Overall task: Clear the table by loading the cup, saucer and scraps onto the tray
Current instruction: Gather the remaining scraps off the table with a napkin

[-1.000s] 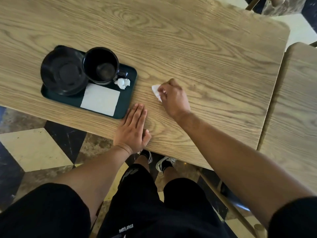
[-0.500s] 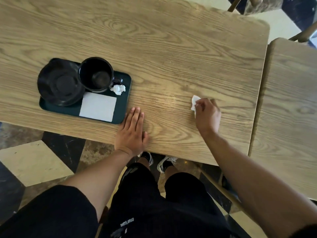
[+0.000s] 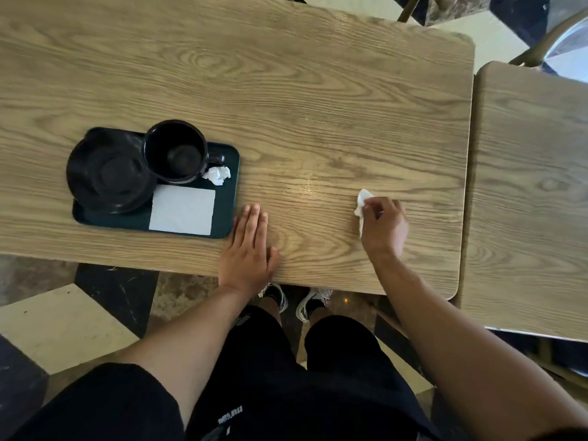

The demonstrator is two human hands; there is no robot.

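A dark green tray (image 3: 227, 198) lies on the wooden table (image 3: 286, 90) at the left. On it stand a black saucer (image 3: 108, 173) and a black cup (image 3: 175, 151), with a crumpled white scrap (image 3: 217, 175) beside the cup's handle and a flat white napkin (image 3: 182, 210) in front. My left hand (image 3: 248, 249) rests flat on the table just right of the tray, fingers together, holding nothing. My right hand (image 3: 383, 226) presses a white tissue (image 3: 362, 200) against the table top toward the right end.
A second wooden table (image 3: 528, 186) adjoins on the right with a narrow gap. Chair legs (image 3: 410, 7) show beyond the far edge. The checkered floor (image 3: 63, 319) and my shoes lie below the near edge.
My right hand slid the tissue from near the tray rightward across the table and has since stayed about there. My left hand stays flat in place.
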